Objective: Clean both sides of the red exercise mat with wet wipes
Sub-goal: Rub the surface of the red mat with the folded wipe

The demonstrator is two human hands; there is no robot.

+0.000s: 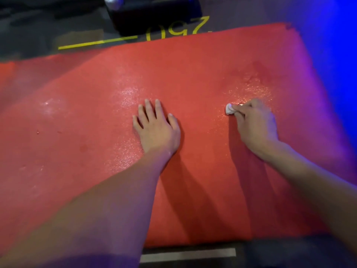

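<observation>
The red exercise mat [81, 117] lies flat on the dark floor and fills most of the view. My left hand [156, 128] rests palm down on the mat's middle, fingers straight and spread. My right hand [255, 124] is curled round a small bunched white wet wipe [229, 109] and holds it against the mat to the right. Only a bit of the wipe shows past my fingers. Wet, glistening patches show on the mat above the wipe and near my left hand.
A black piece of equipment [154, 14] stands on the floor just beyond the mat's far edge. Yellow floor markings [177, 29] run beside it. A grey strip [187, 255] marks the floor at the near edge. Blue light falls on the right side.
</observation>
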